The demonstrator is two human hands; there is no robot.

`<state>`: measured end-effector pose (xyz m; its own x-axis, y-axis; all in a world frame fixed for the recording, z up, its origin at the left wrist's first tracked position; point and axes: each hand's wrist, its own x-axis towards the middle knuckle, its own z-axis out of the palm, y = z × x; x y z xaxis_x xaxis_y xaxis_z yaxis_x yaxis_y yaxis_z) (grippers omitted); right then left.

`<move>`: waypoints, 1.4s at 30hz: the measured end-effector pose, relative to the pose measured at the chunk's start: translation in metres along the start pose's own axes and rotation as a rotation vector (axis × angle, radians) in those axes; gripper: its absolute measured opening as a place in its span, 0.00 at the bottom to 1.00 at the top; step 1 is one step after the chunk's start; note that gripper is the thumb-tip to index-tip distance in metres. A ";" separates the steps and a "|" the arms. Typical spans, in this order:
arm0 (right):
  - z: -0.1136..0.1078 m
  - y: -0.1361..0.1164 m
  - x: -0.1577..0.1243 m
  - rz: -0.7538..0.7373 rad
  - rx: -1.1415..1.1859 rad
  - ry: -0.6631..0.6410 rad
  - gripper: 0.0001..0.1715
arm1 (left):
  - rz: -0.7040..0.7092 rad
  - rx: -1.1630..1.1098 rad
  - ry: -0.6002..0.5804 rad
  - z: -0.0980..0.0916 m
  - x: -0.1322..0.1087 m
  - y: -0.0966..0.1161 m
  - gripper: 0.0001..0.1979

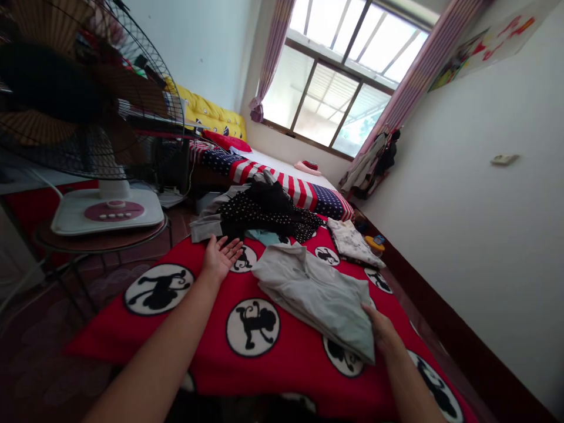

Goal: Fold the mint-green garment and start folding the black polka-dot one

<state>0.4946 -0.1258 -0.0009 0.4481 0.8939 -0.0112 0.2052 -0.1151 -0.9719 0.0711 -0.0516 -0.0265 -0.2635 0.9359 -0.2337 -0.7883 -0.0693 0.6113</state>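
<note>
A pale grey collared shirt (315,291) lies folded on a red blanket (282,352) printed with black monkey circles. My right hand (381,329) grips the shirt's near right corner, fingers tucked under the cloth. My left hand (220,255) hovers palm up with fingers spread, holding nothing, just short of a heap of clothes (264,214) that includes a black dotted garment and a grey one. A folded floral cloth (352,242) rests to the right of the heap.
A large black-caged standing fan (83,88) on a round stool fills the left. Behind the heap lies a stars-and-stripes cover (286,182) on a bed with a yellow headboard. A window with pink curtains is at the back; a white wall runs along the right.
</note>
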 end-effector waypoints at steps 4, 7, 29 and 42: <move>-0.013 0.001 0.014 -0.162 -0.261 0.258 0.20 | 0.060 0.182 -0.025 0.005 0.000 -0.009 0.13; 0.012 -0.009 0.012 -0.426 -0.379 0.221 0.22 | 0.143 0.383 -0.104 0.008 -0.004 -0.018 0.15; 0.161 0.006 -0.017 -0.748 -0.254 -0.335 0.33 | 0.507 0.998 -0.840 0.025 -0.048 -0.052 0.09; 0.157 0.003 -0.028 -0.881 -0.241 0.104 0.08 | 0.649 1.105 -0.778 0.017 -0.044 -0.033 0.11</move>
<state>0.3458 -0.0830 -0.0405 0.1169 0.6593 0.7427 0.6804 0.4916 -0.5435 0.1184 -0.0848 -0.0235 0.2405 0.8147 0.5276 0.2468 -0.5770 0.7785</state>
